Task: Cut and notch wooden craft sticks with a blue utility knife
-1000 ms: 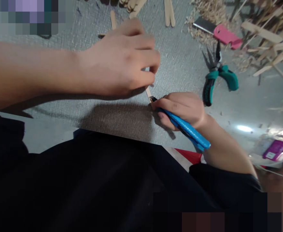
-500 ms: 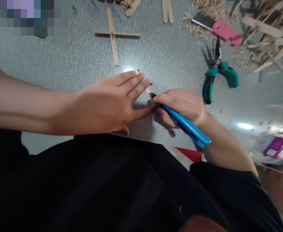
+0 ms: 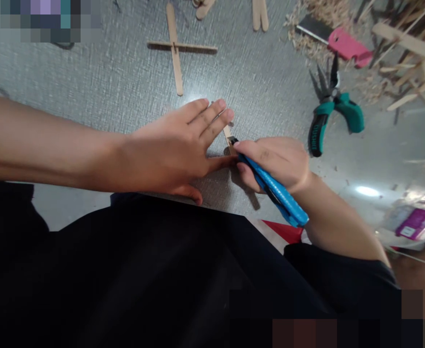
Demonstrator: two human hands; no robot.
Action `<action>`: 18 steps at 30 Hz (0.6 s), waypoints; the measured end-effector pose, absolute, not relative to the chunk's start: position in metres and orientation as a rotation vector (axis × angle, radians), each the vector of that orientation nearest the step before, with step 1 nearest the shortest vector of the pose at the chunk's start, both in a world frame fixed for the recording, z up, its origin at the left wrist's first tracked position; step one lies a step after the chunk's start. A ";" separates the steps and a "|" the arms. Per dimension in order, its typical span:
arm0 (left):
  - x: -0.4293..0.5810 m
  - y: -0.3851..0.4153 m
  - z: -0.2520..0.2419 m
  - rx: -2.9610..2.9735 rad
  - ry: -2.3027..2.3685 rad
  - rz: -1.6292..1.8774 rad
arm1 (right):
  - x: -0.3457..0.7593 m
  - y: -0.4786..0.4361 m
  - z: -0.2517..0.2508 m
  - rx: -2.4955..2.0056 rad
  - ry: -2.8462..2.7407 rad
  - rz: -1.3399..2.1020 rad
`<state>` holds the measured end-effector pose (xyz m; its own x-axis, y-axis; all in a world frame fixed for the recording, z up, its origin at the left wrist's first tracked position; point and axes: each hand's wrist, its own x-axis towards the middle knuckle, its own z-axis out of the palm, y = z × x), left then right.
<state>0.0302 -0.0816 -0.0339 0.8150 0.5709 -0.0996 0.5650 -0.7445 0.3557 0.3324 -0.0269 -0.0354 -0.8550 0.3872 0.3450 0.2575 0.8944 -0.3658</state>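
Note:
My right hand (image 3: 279, 157) is closed around a blue utility knife (image 3: 279, 195), its tip resting on a narrow wooden craft stick (image 3: 227, 131). My left hand (image 3: 183, 140) lies flat with its fingers spread, pressing on or beside that stick; most of the stick is hidden under the fingers. The left index fingertip is close to the knife's head. Beyond the left hand, two craft sticks form a cross (image 3: 175, 47) on the grey table (image 3: 107, 82).
Pliers with green handles (image 3: 331, 106) lie right of my right hand. Behind them are a pink-handled blade (image 3: 346, 46), wood shavings (image 3: 324, 12) and a heap of sticks (image 3: 415, 58). Two loose sticks (image 3: 260, 14) lie at the far edge. A purple packet (image 3: 417, 223) is at right.
The view has shifted slightly, so the table things sit a little right and higher. The knife has tilted a bit more steeply in my right hand; the left hand still lies flat.

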 end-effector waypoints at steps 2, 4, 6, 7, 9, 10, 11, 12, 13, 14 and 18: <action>0.031 -0.080 -0.034 2.590 0.859 0.034 | 0.331 -0.029 -0.035 -0.495 -2.623 0.422; 0.031 -0.079 -0.034 2.553 0.857 0.046 | 0.331 -0.031 -0.035 -0.520 -2.615 0.432; 0.031 -0.078 -0.034 2.543 0.848 0.046 | 0.331 -0.034 -0.035 -0.546 -2.628 0.446; 0.031 -0.078 -0.034 2.543 0.844 0.045 | 0.331 -0.034 -0.035 -0.548 -2.633 0.447; 0.031 -0.078 -0.033 2.533 0.843 0.051 | 0.331 -0.036 -0.034 -0.547 -2.640 0.436; 0.032 -0.077 -0.033 2.518 0.842 0.057 | 0.331 -0.036 -0.033 -0.540 -2.636 0.426; 0.032 -0.077 -0.032 2.501 0.843 0.067 | 0.330 -0.036 -0.033 -0.532 -2.633 0.420; 0.033 -0.077 -0.032 2.487 0.846 0.076 | 0.330 -0.036 -0.032 -0.530 -2.636 0.417; 0.033 -0.077 -0.032 2.480 0.846 0.074 | 0.329 -0.036 -0.032 -0.528 -2.635 0.413; 0.033 -0.077 -0.032 2.480 0.845 0.069 | 0.329 -0.036 -0.031 -0.527 -2.637 0.411; 0.034 -0.078 -0.032 2.503 0.839 0.055 | 0.328 -0.036 -0.032 -0.505 -2.611 0.384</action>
